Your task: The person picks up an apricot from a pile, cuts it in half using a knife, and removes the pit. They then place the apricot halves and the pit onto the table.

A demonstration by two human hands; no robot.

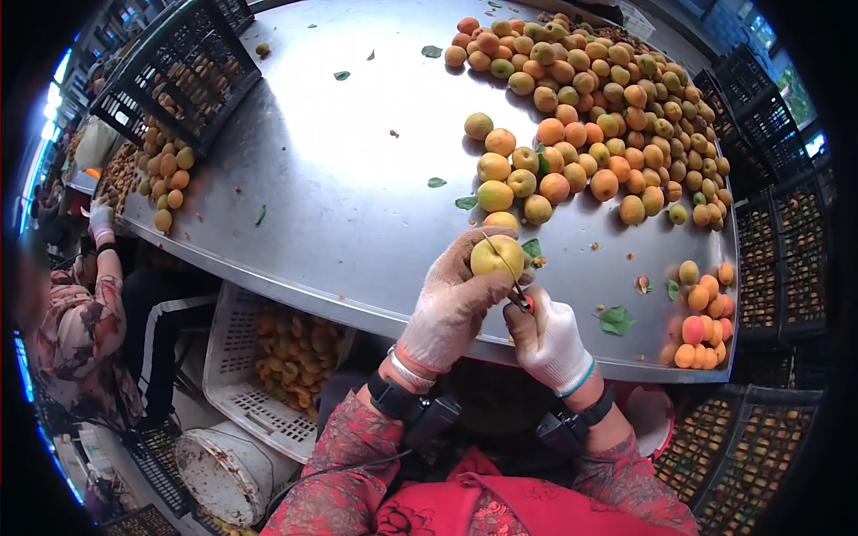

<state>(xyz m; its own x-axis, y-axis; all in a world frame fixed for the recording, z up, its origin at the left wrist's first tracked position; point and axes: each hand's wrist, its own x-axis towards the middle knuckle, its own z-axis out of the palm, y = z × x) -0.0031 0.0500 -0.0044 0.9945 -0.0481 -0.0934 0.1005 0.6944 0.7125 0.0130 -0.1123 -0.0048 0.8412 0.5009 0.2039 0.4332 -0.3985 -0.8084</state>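
Note:
My left hand [451, 304], in a stained white work glove, is closed around a yellow-green apricot [494, 255] just over the table's near edge. In my right hand [550, 339], also gloved, is a small knife [520, 293] with a red handle. Its thin blade lies against the apricot's side. Right beyond my left fingertips sits another apricot [501, 220], partly covered by the hand. A green leaf [532, 249] shows beside the held fruit.
A large apricot heap [617, 116] covers the far right of the metal table [331, 188]; a smaller group [702, 326] lies at the near right corner. A black crate [183, 80] tips at far left. Below are a white basket [259, 413] of apricot pieces and a bucket [223, 473]. A person [80, 348] works left.

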